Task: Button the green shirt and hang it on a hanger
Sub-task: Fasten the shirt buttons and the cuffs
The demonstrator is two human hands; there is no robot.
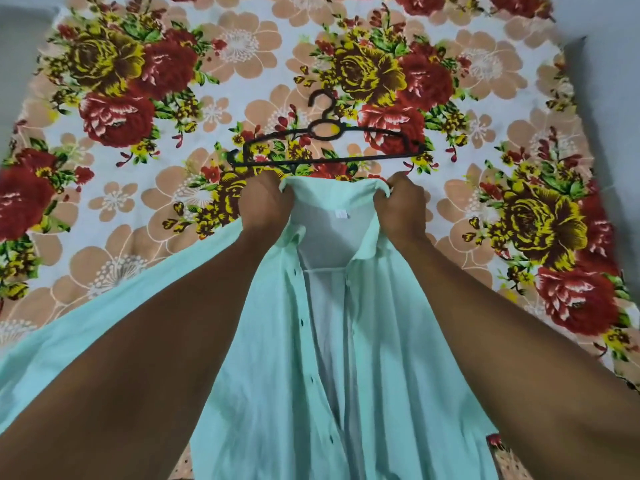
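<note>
Landmark: black hanger [329, 142], lying flat on the floral bedsheet [121, 209], hook pointing away from the person.

Writing: none readable. A small white label [341, 213] sits inside the shirt's neck, below the hanger; any print on it is too small to make out.

Left of the hanger and nearer the person: one side of the green shirt [277, 358] spreads out over the bedsheet under the left forearm.

Left hand [265, 199]: just below the hanger's left end, closed in a fist on the left end of the collar [332, 185], fabric bunched inside the grip.

Between the hands, directly below the hanger's bottom bar: the collar is stretched in a band, close to the bar, though I cannot tell if it touches. The shirt hangs from this band toward the person, front open, pale inner side of the back panel showing through the gap. Dark buttons [294, 271] run down the left front edge, all undone; the right edge lies apart from them.

Right hand [401, 202]: just below the hanger's right end, fingers curled shut, pinching the right end of the collar.

Right of the hanger: bare bedsheet only, with red and yellow roses.
</note>
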